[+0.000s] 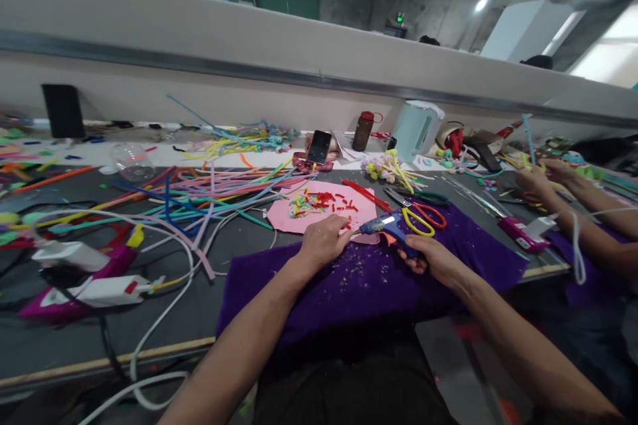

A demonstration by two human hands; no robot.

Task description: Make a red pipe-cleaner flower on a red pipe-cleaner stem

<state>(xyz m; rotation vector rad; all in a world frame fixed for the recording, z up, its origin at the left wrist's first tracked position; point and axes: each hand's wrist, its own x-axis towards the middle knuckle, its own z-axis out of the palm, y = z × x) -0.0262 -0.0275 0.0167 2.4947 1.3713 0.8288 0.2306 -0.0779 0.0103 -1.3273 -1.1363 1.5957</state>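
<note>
In my right hand (427,256) is a blue hot glue gun (383,224) with an orange trigger, its nozzle pointing left. My left hand (323,240) is closed at the nozzle tip, fingers pinched together. What they hold, if anything, is too small to make out. Both hands are over the front edge of a pink sheet (280,216) and a purple cloth (279,299) strewn with small scraps. Short red pipe cleaner pieces (326,199) and a pile of yellow, white and teal pieces (300,206) lie on the sheet. Scissors (423,218) with yellow and red handles rest beside the glue gun.
Long coloured pipe cleaners (219,192) spread across the left. Magenta power strips (107,265) with white cables are at left and right. Behind stand a phone (319,147), a brown bottle (363,133) and a pale kettle (416,129). Another person's hands (541,179) are at far right.
</note>
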